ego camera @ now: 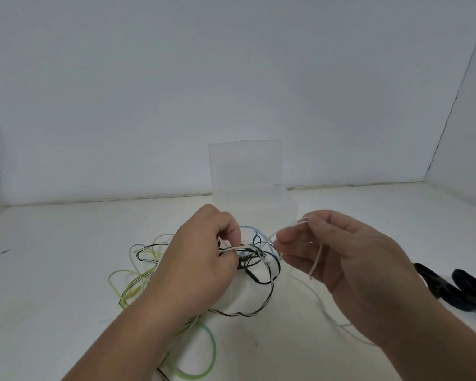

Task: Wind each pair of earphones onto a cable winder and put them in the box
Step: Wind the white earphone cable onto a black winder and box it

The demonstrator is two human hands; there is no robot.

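My left hand point(201, 257) clamps tangle point(259, 257); right hand point(341, 254) pinches white cable point(315, 262) — strand runs sideways between them.

tangled earphones point(254, 259), open clear box point(245, 166)

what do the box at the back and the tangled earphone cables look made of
Box: clear, smooth, hard-looking plastic; the wall shows through its raised lid.
Green cable: translucent, glossy, probably a soft plastic sheath; it lies in loose loops.
Black-and-white cable: striped, possibly braided; too fine to tell.
White cable pinched in the right hand: matte, limp, maybe fabric-covered.
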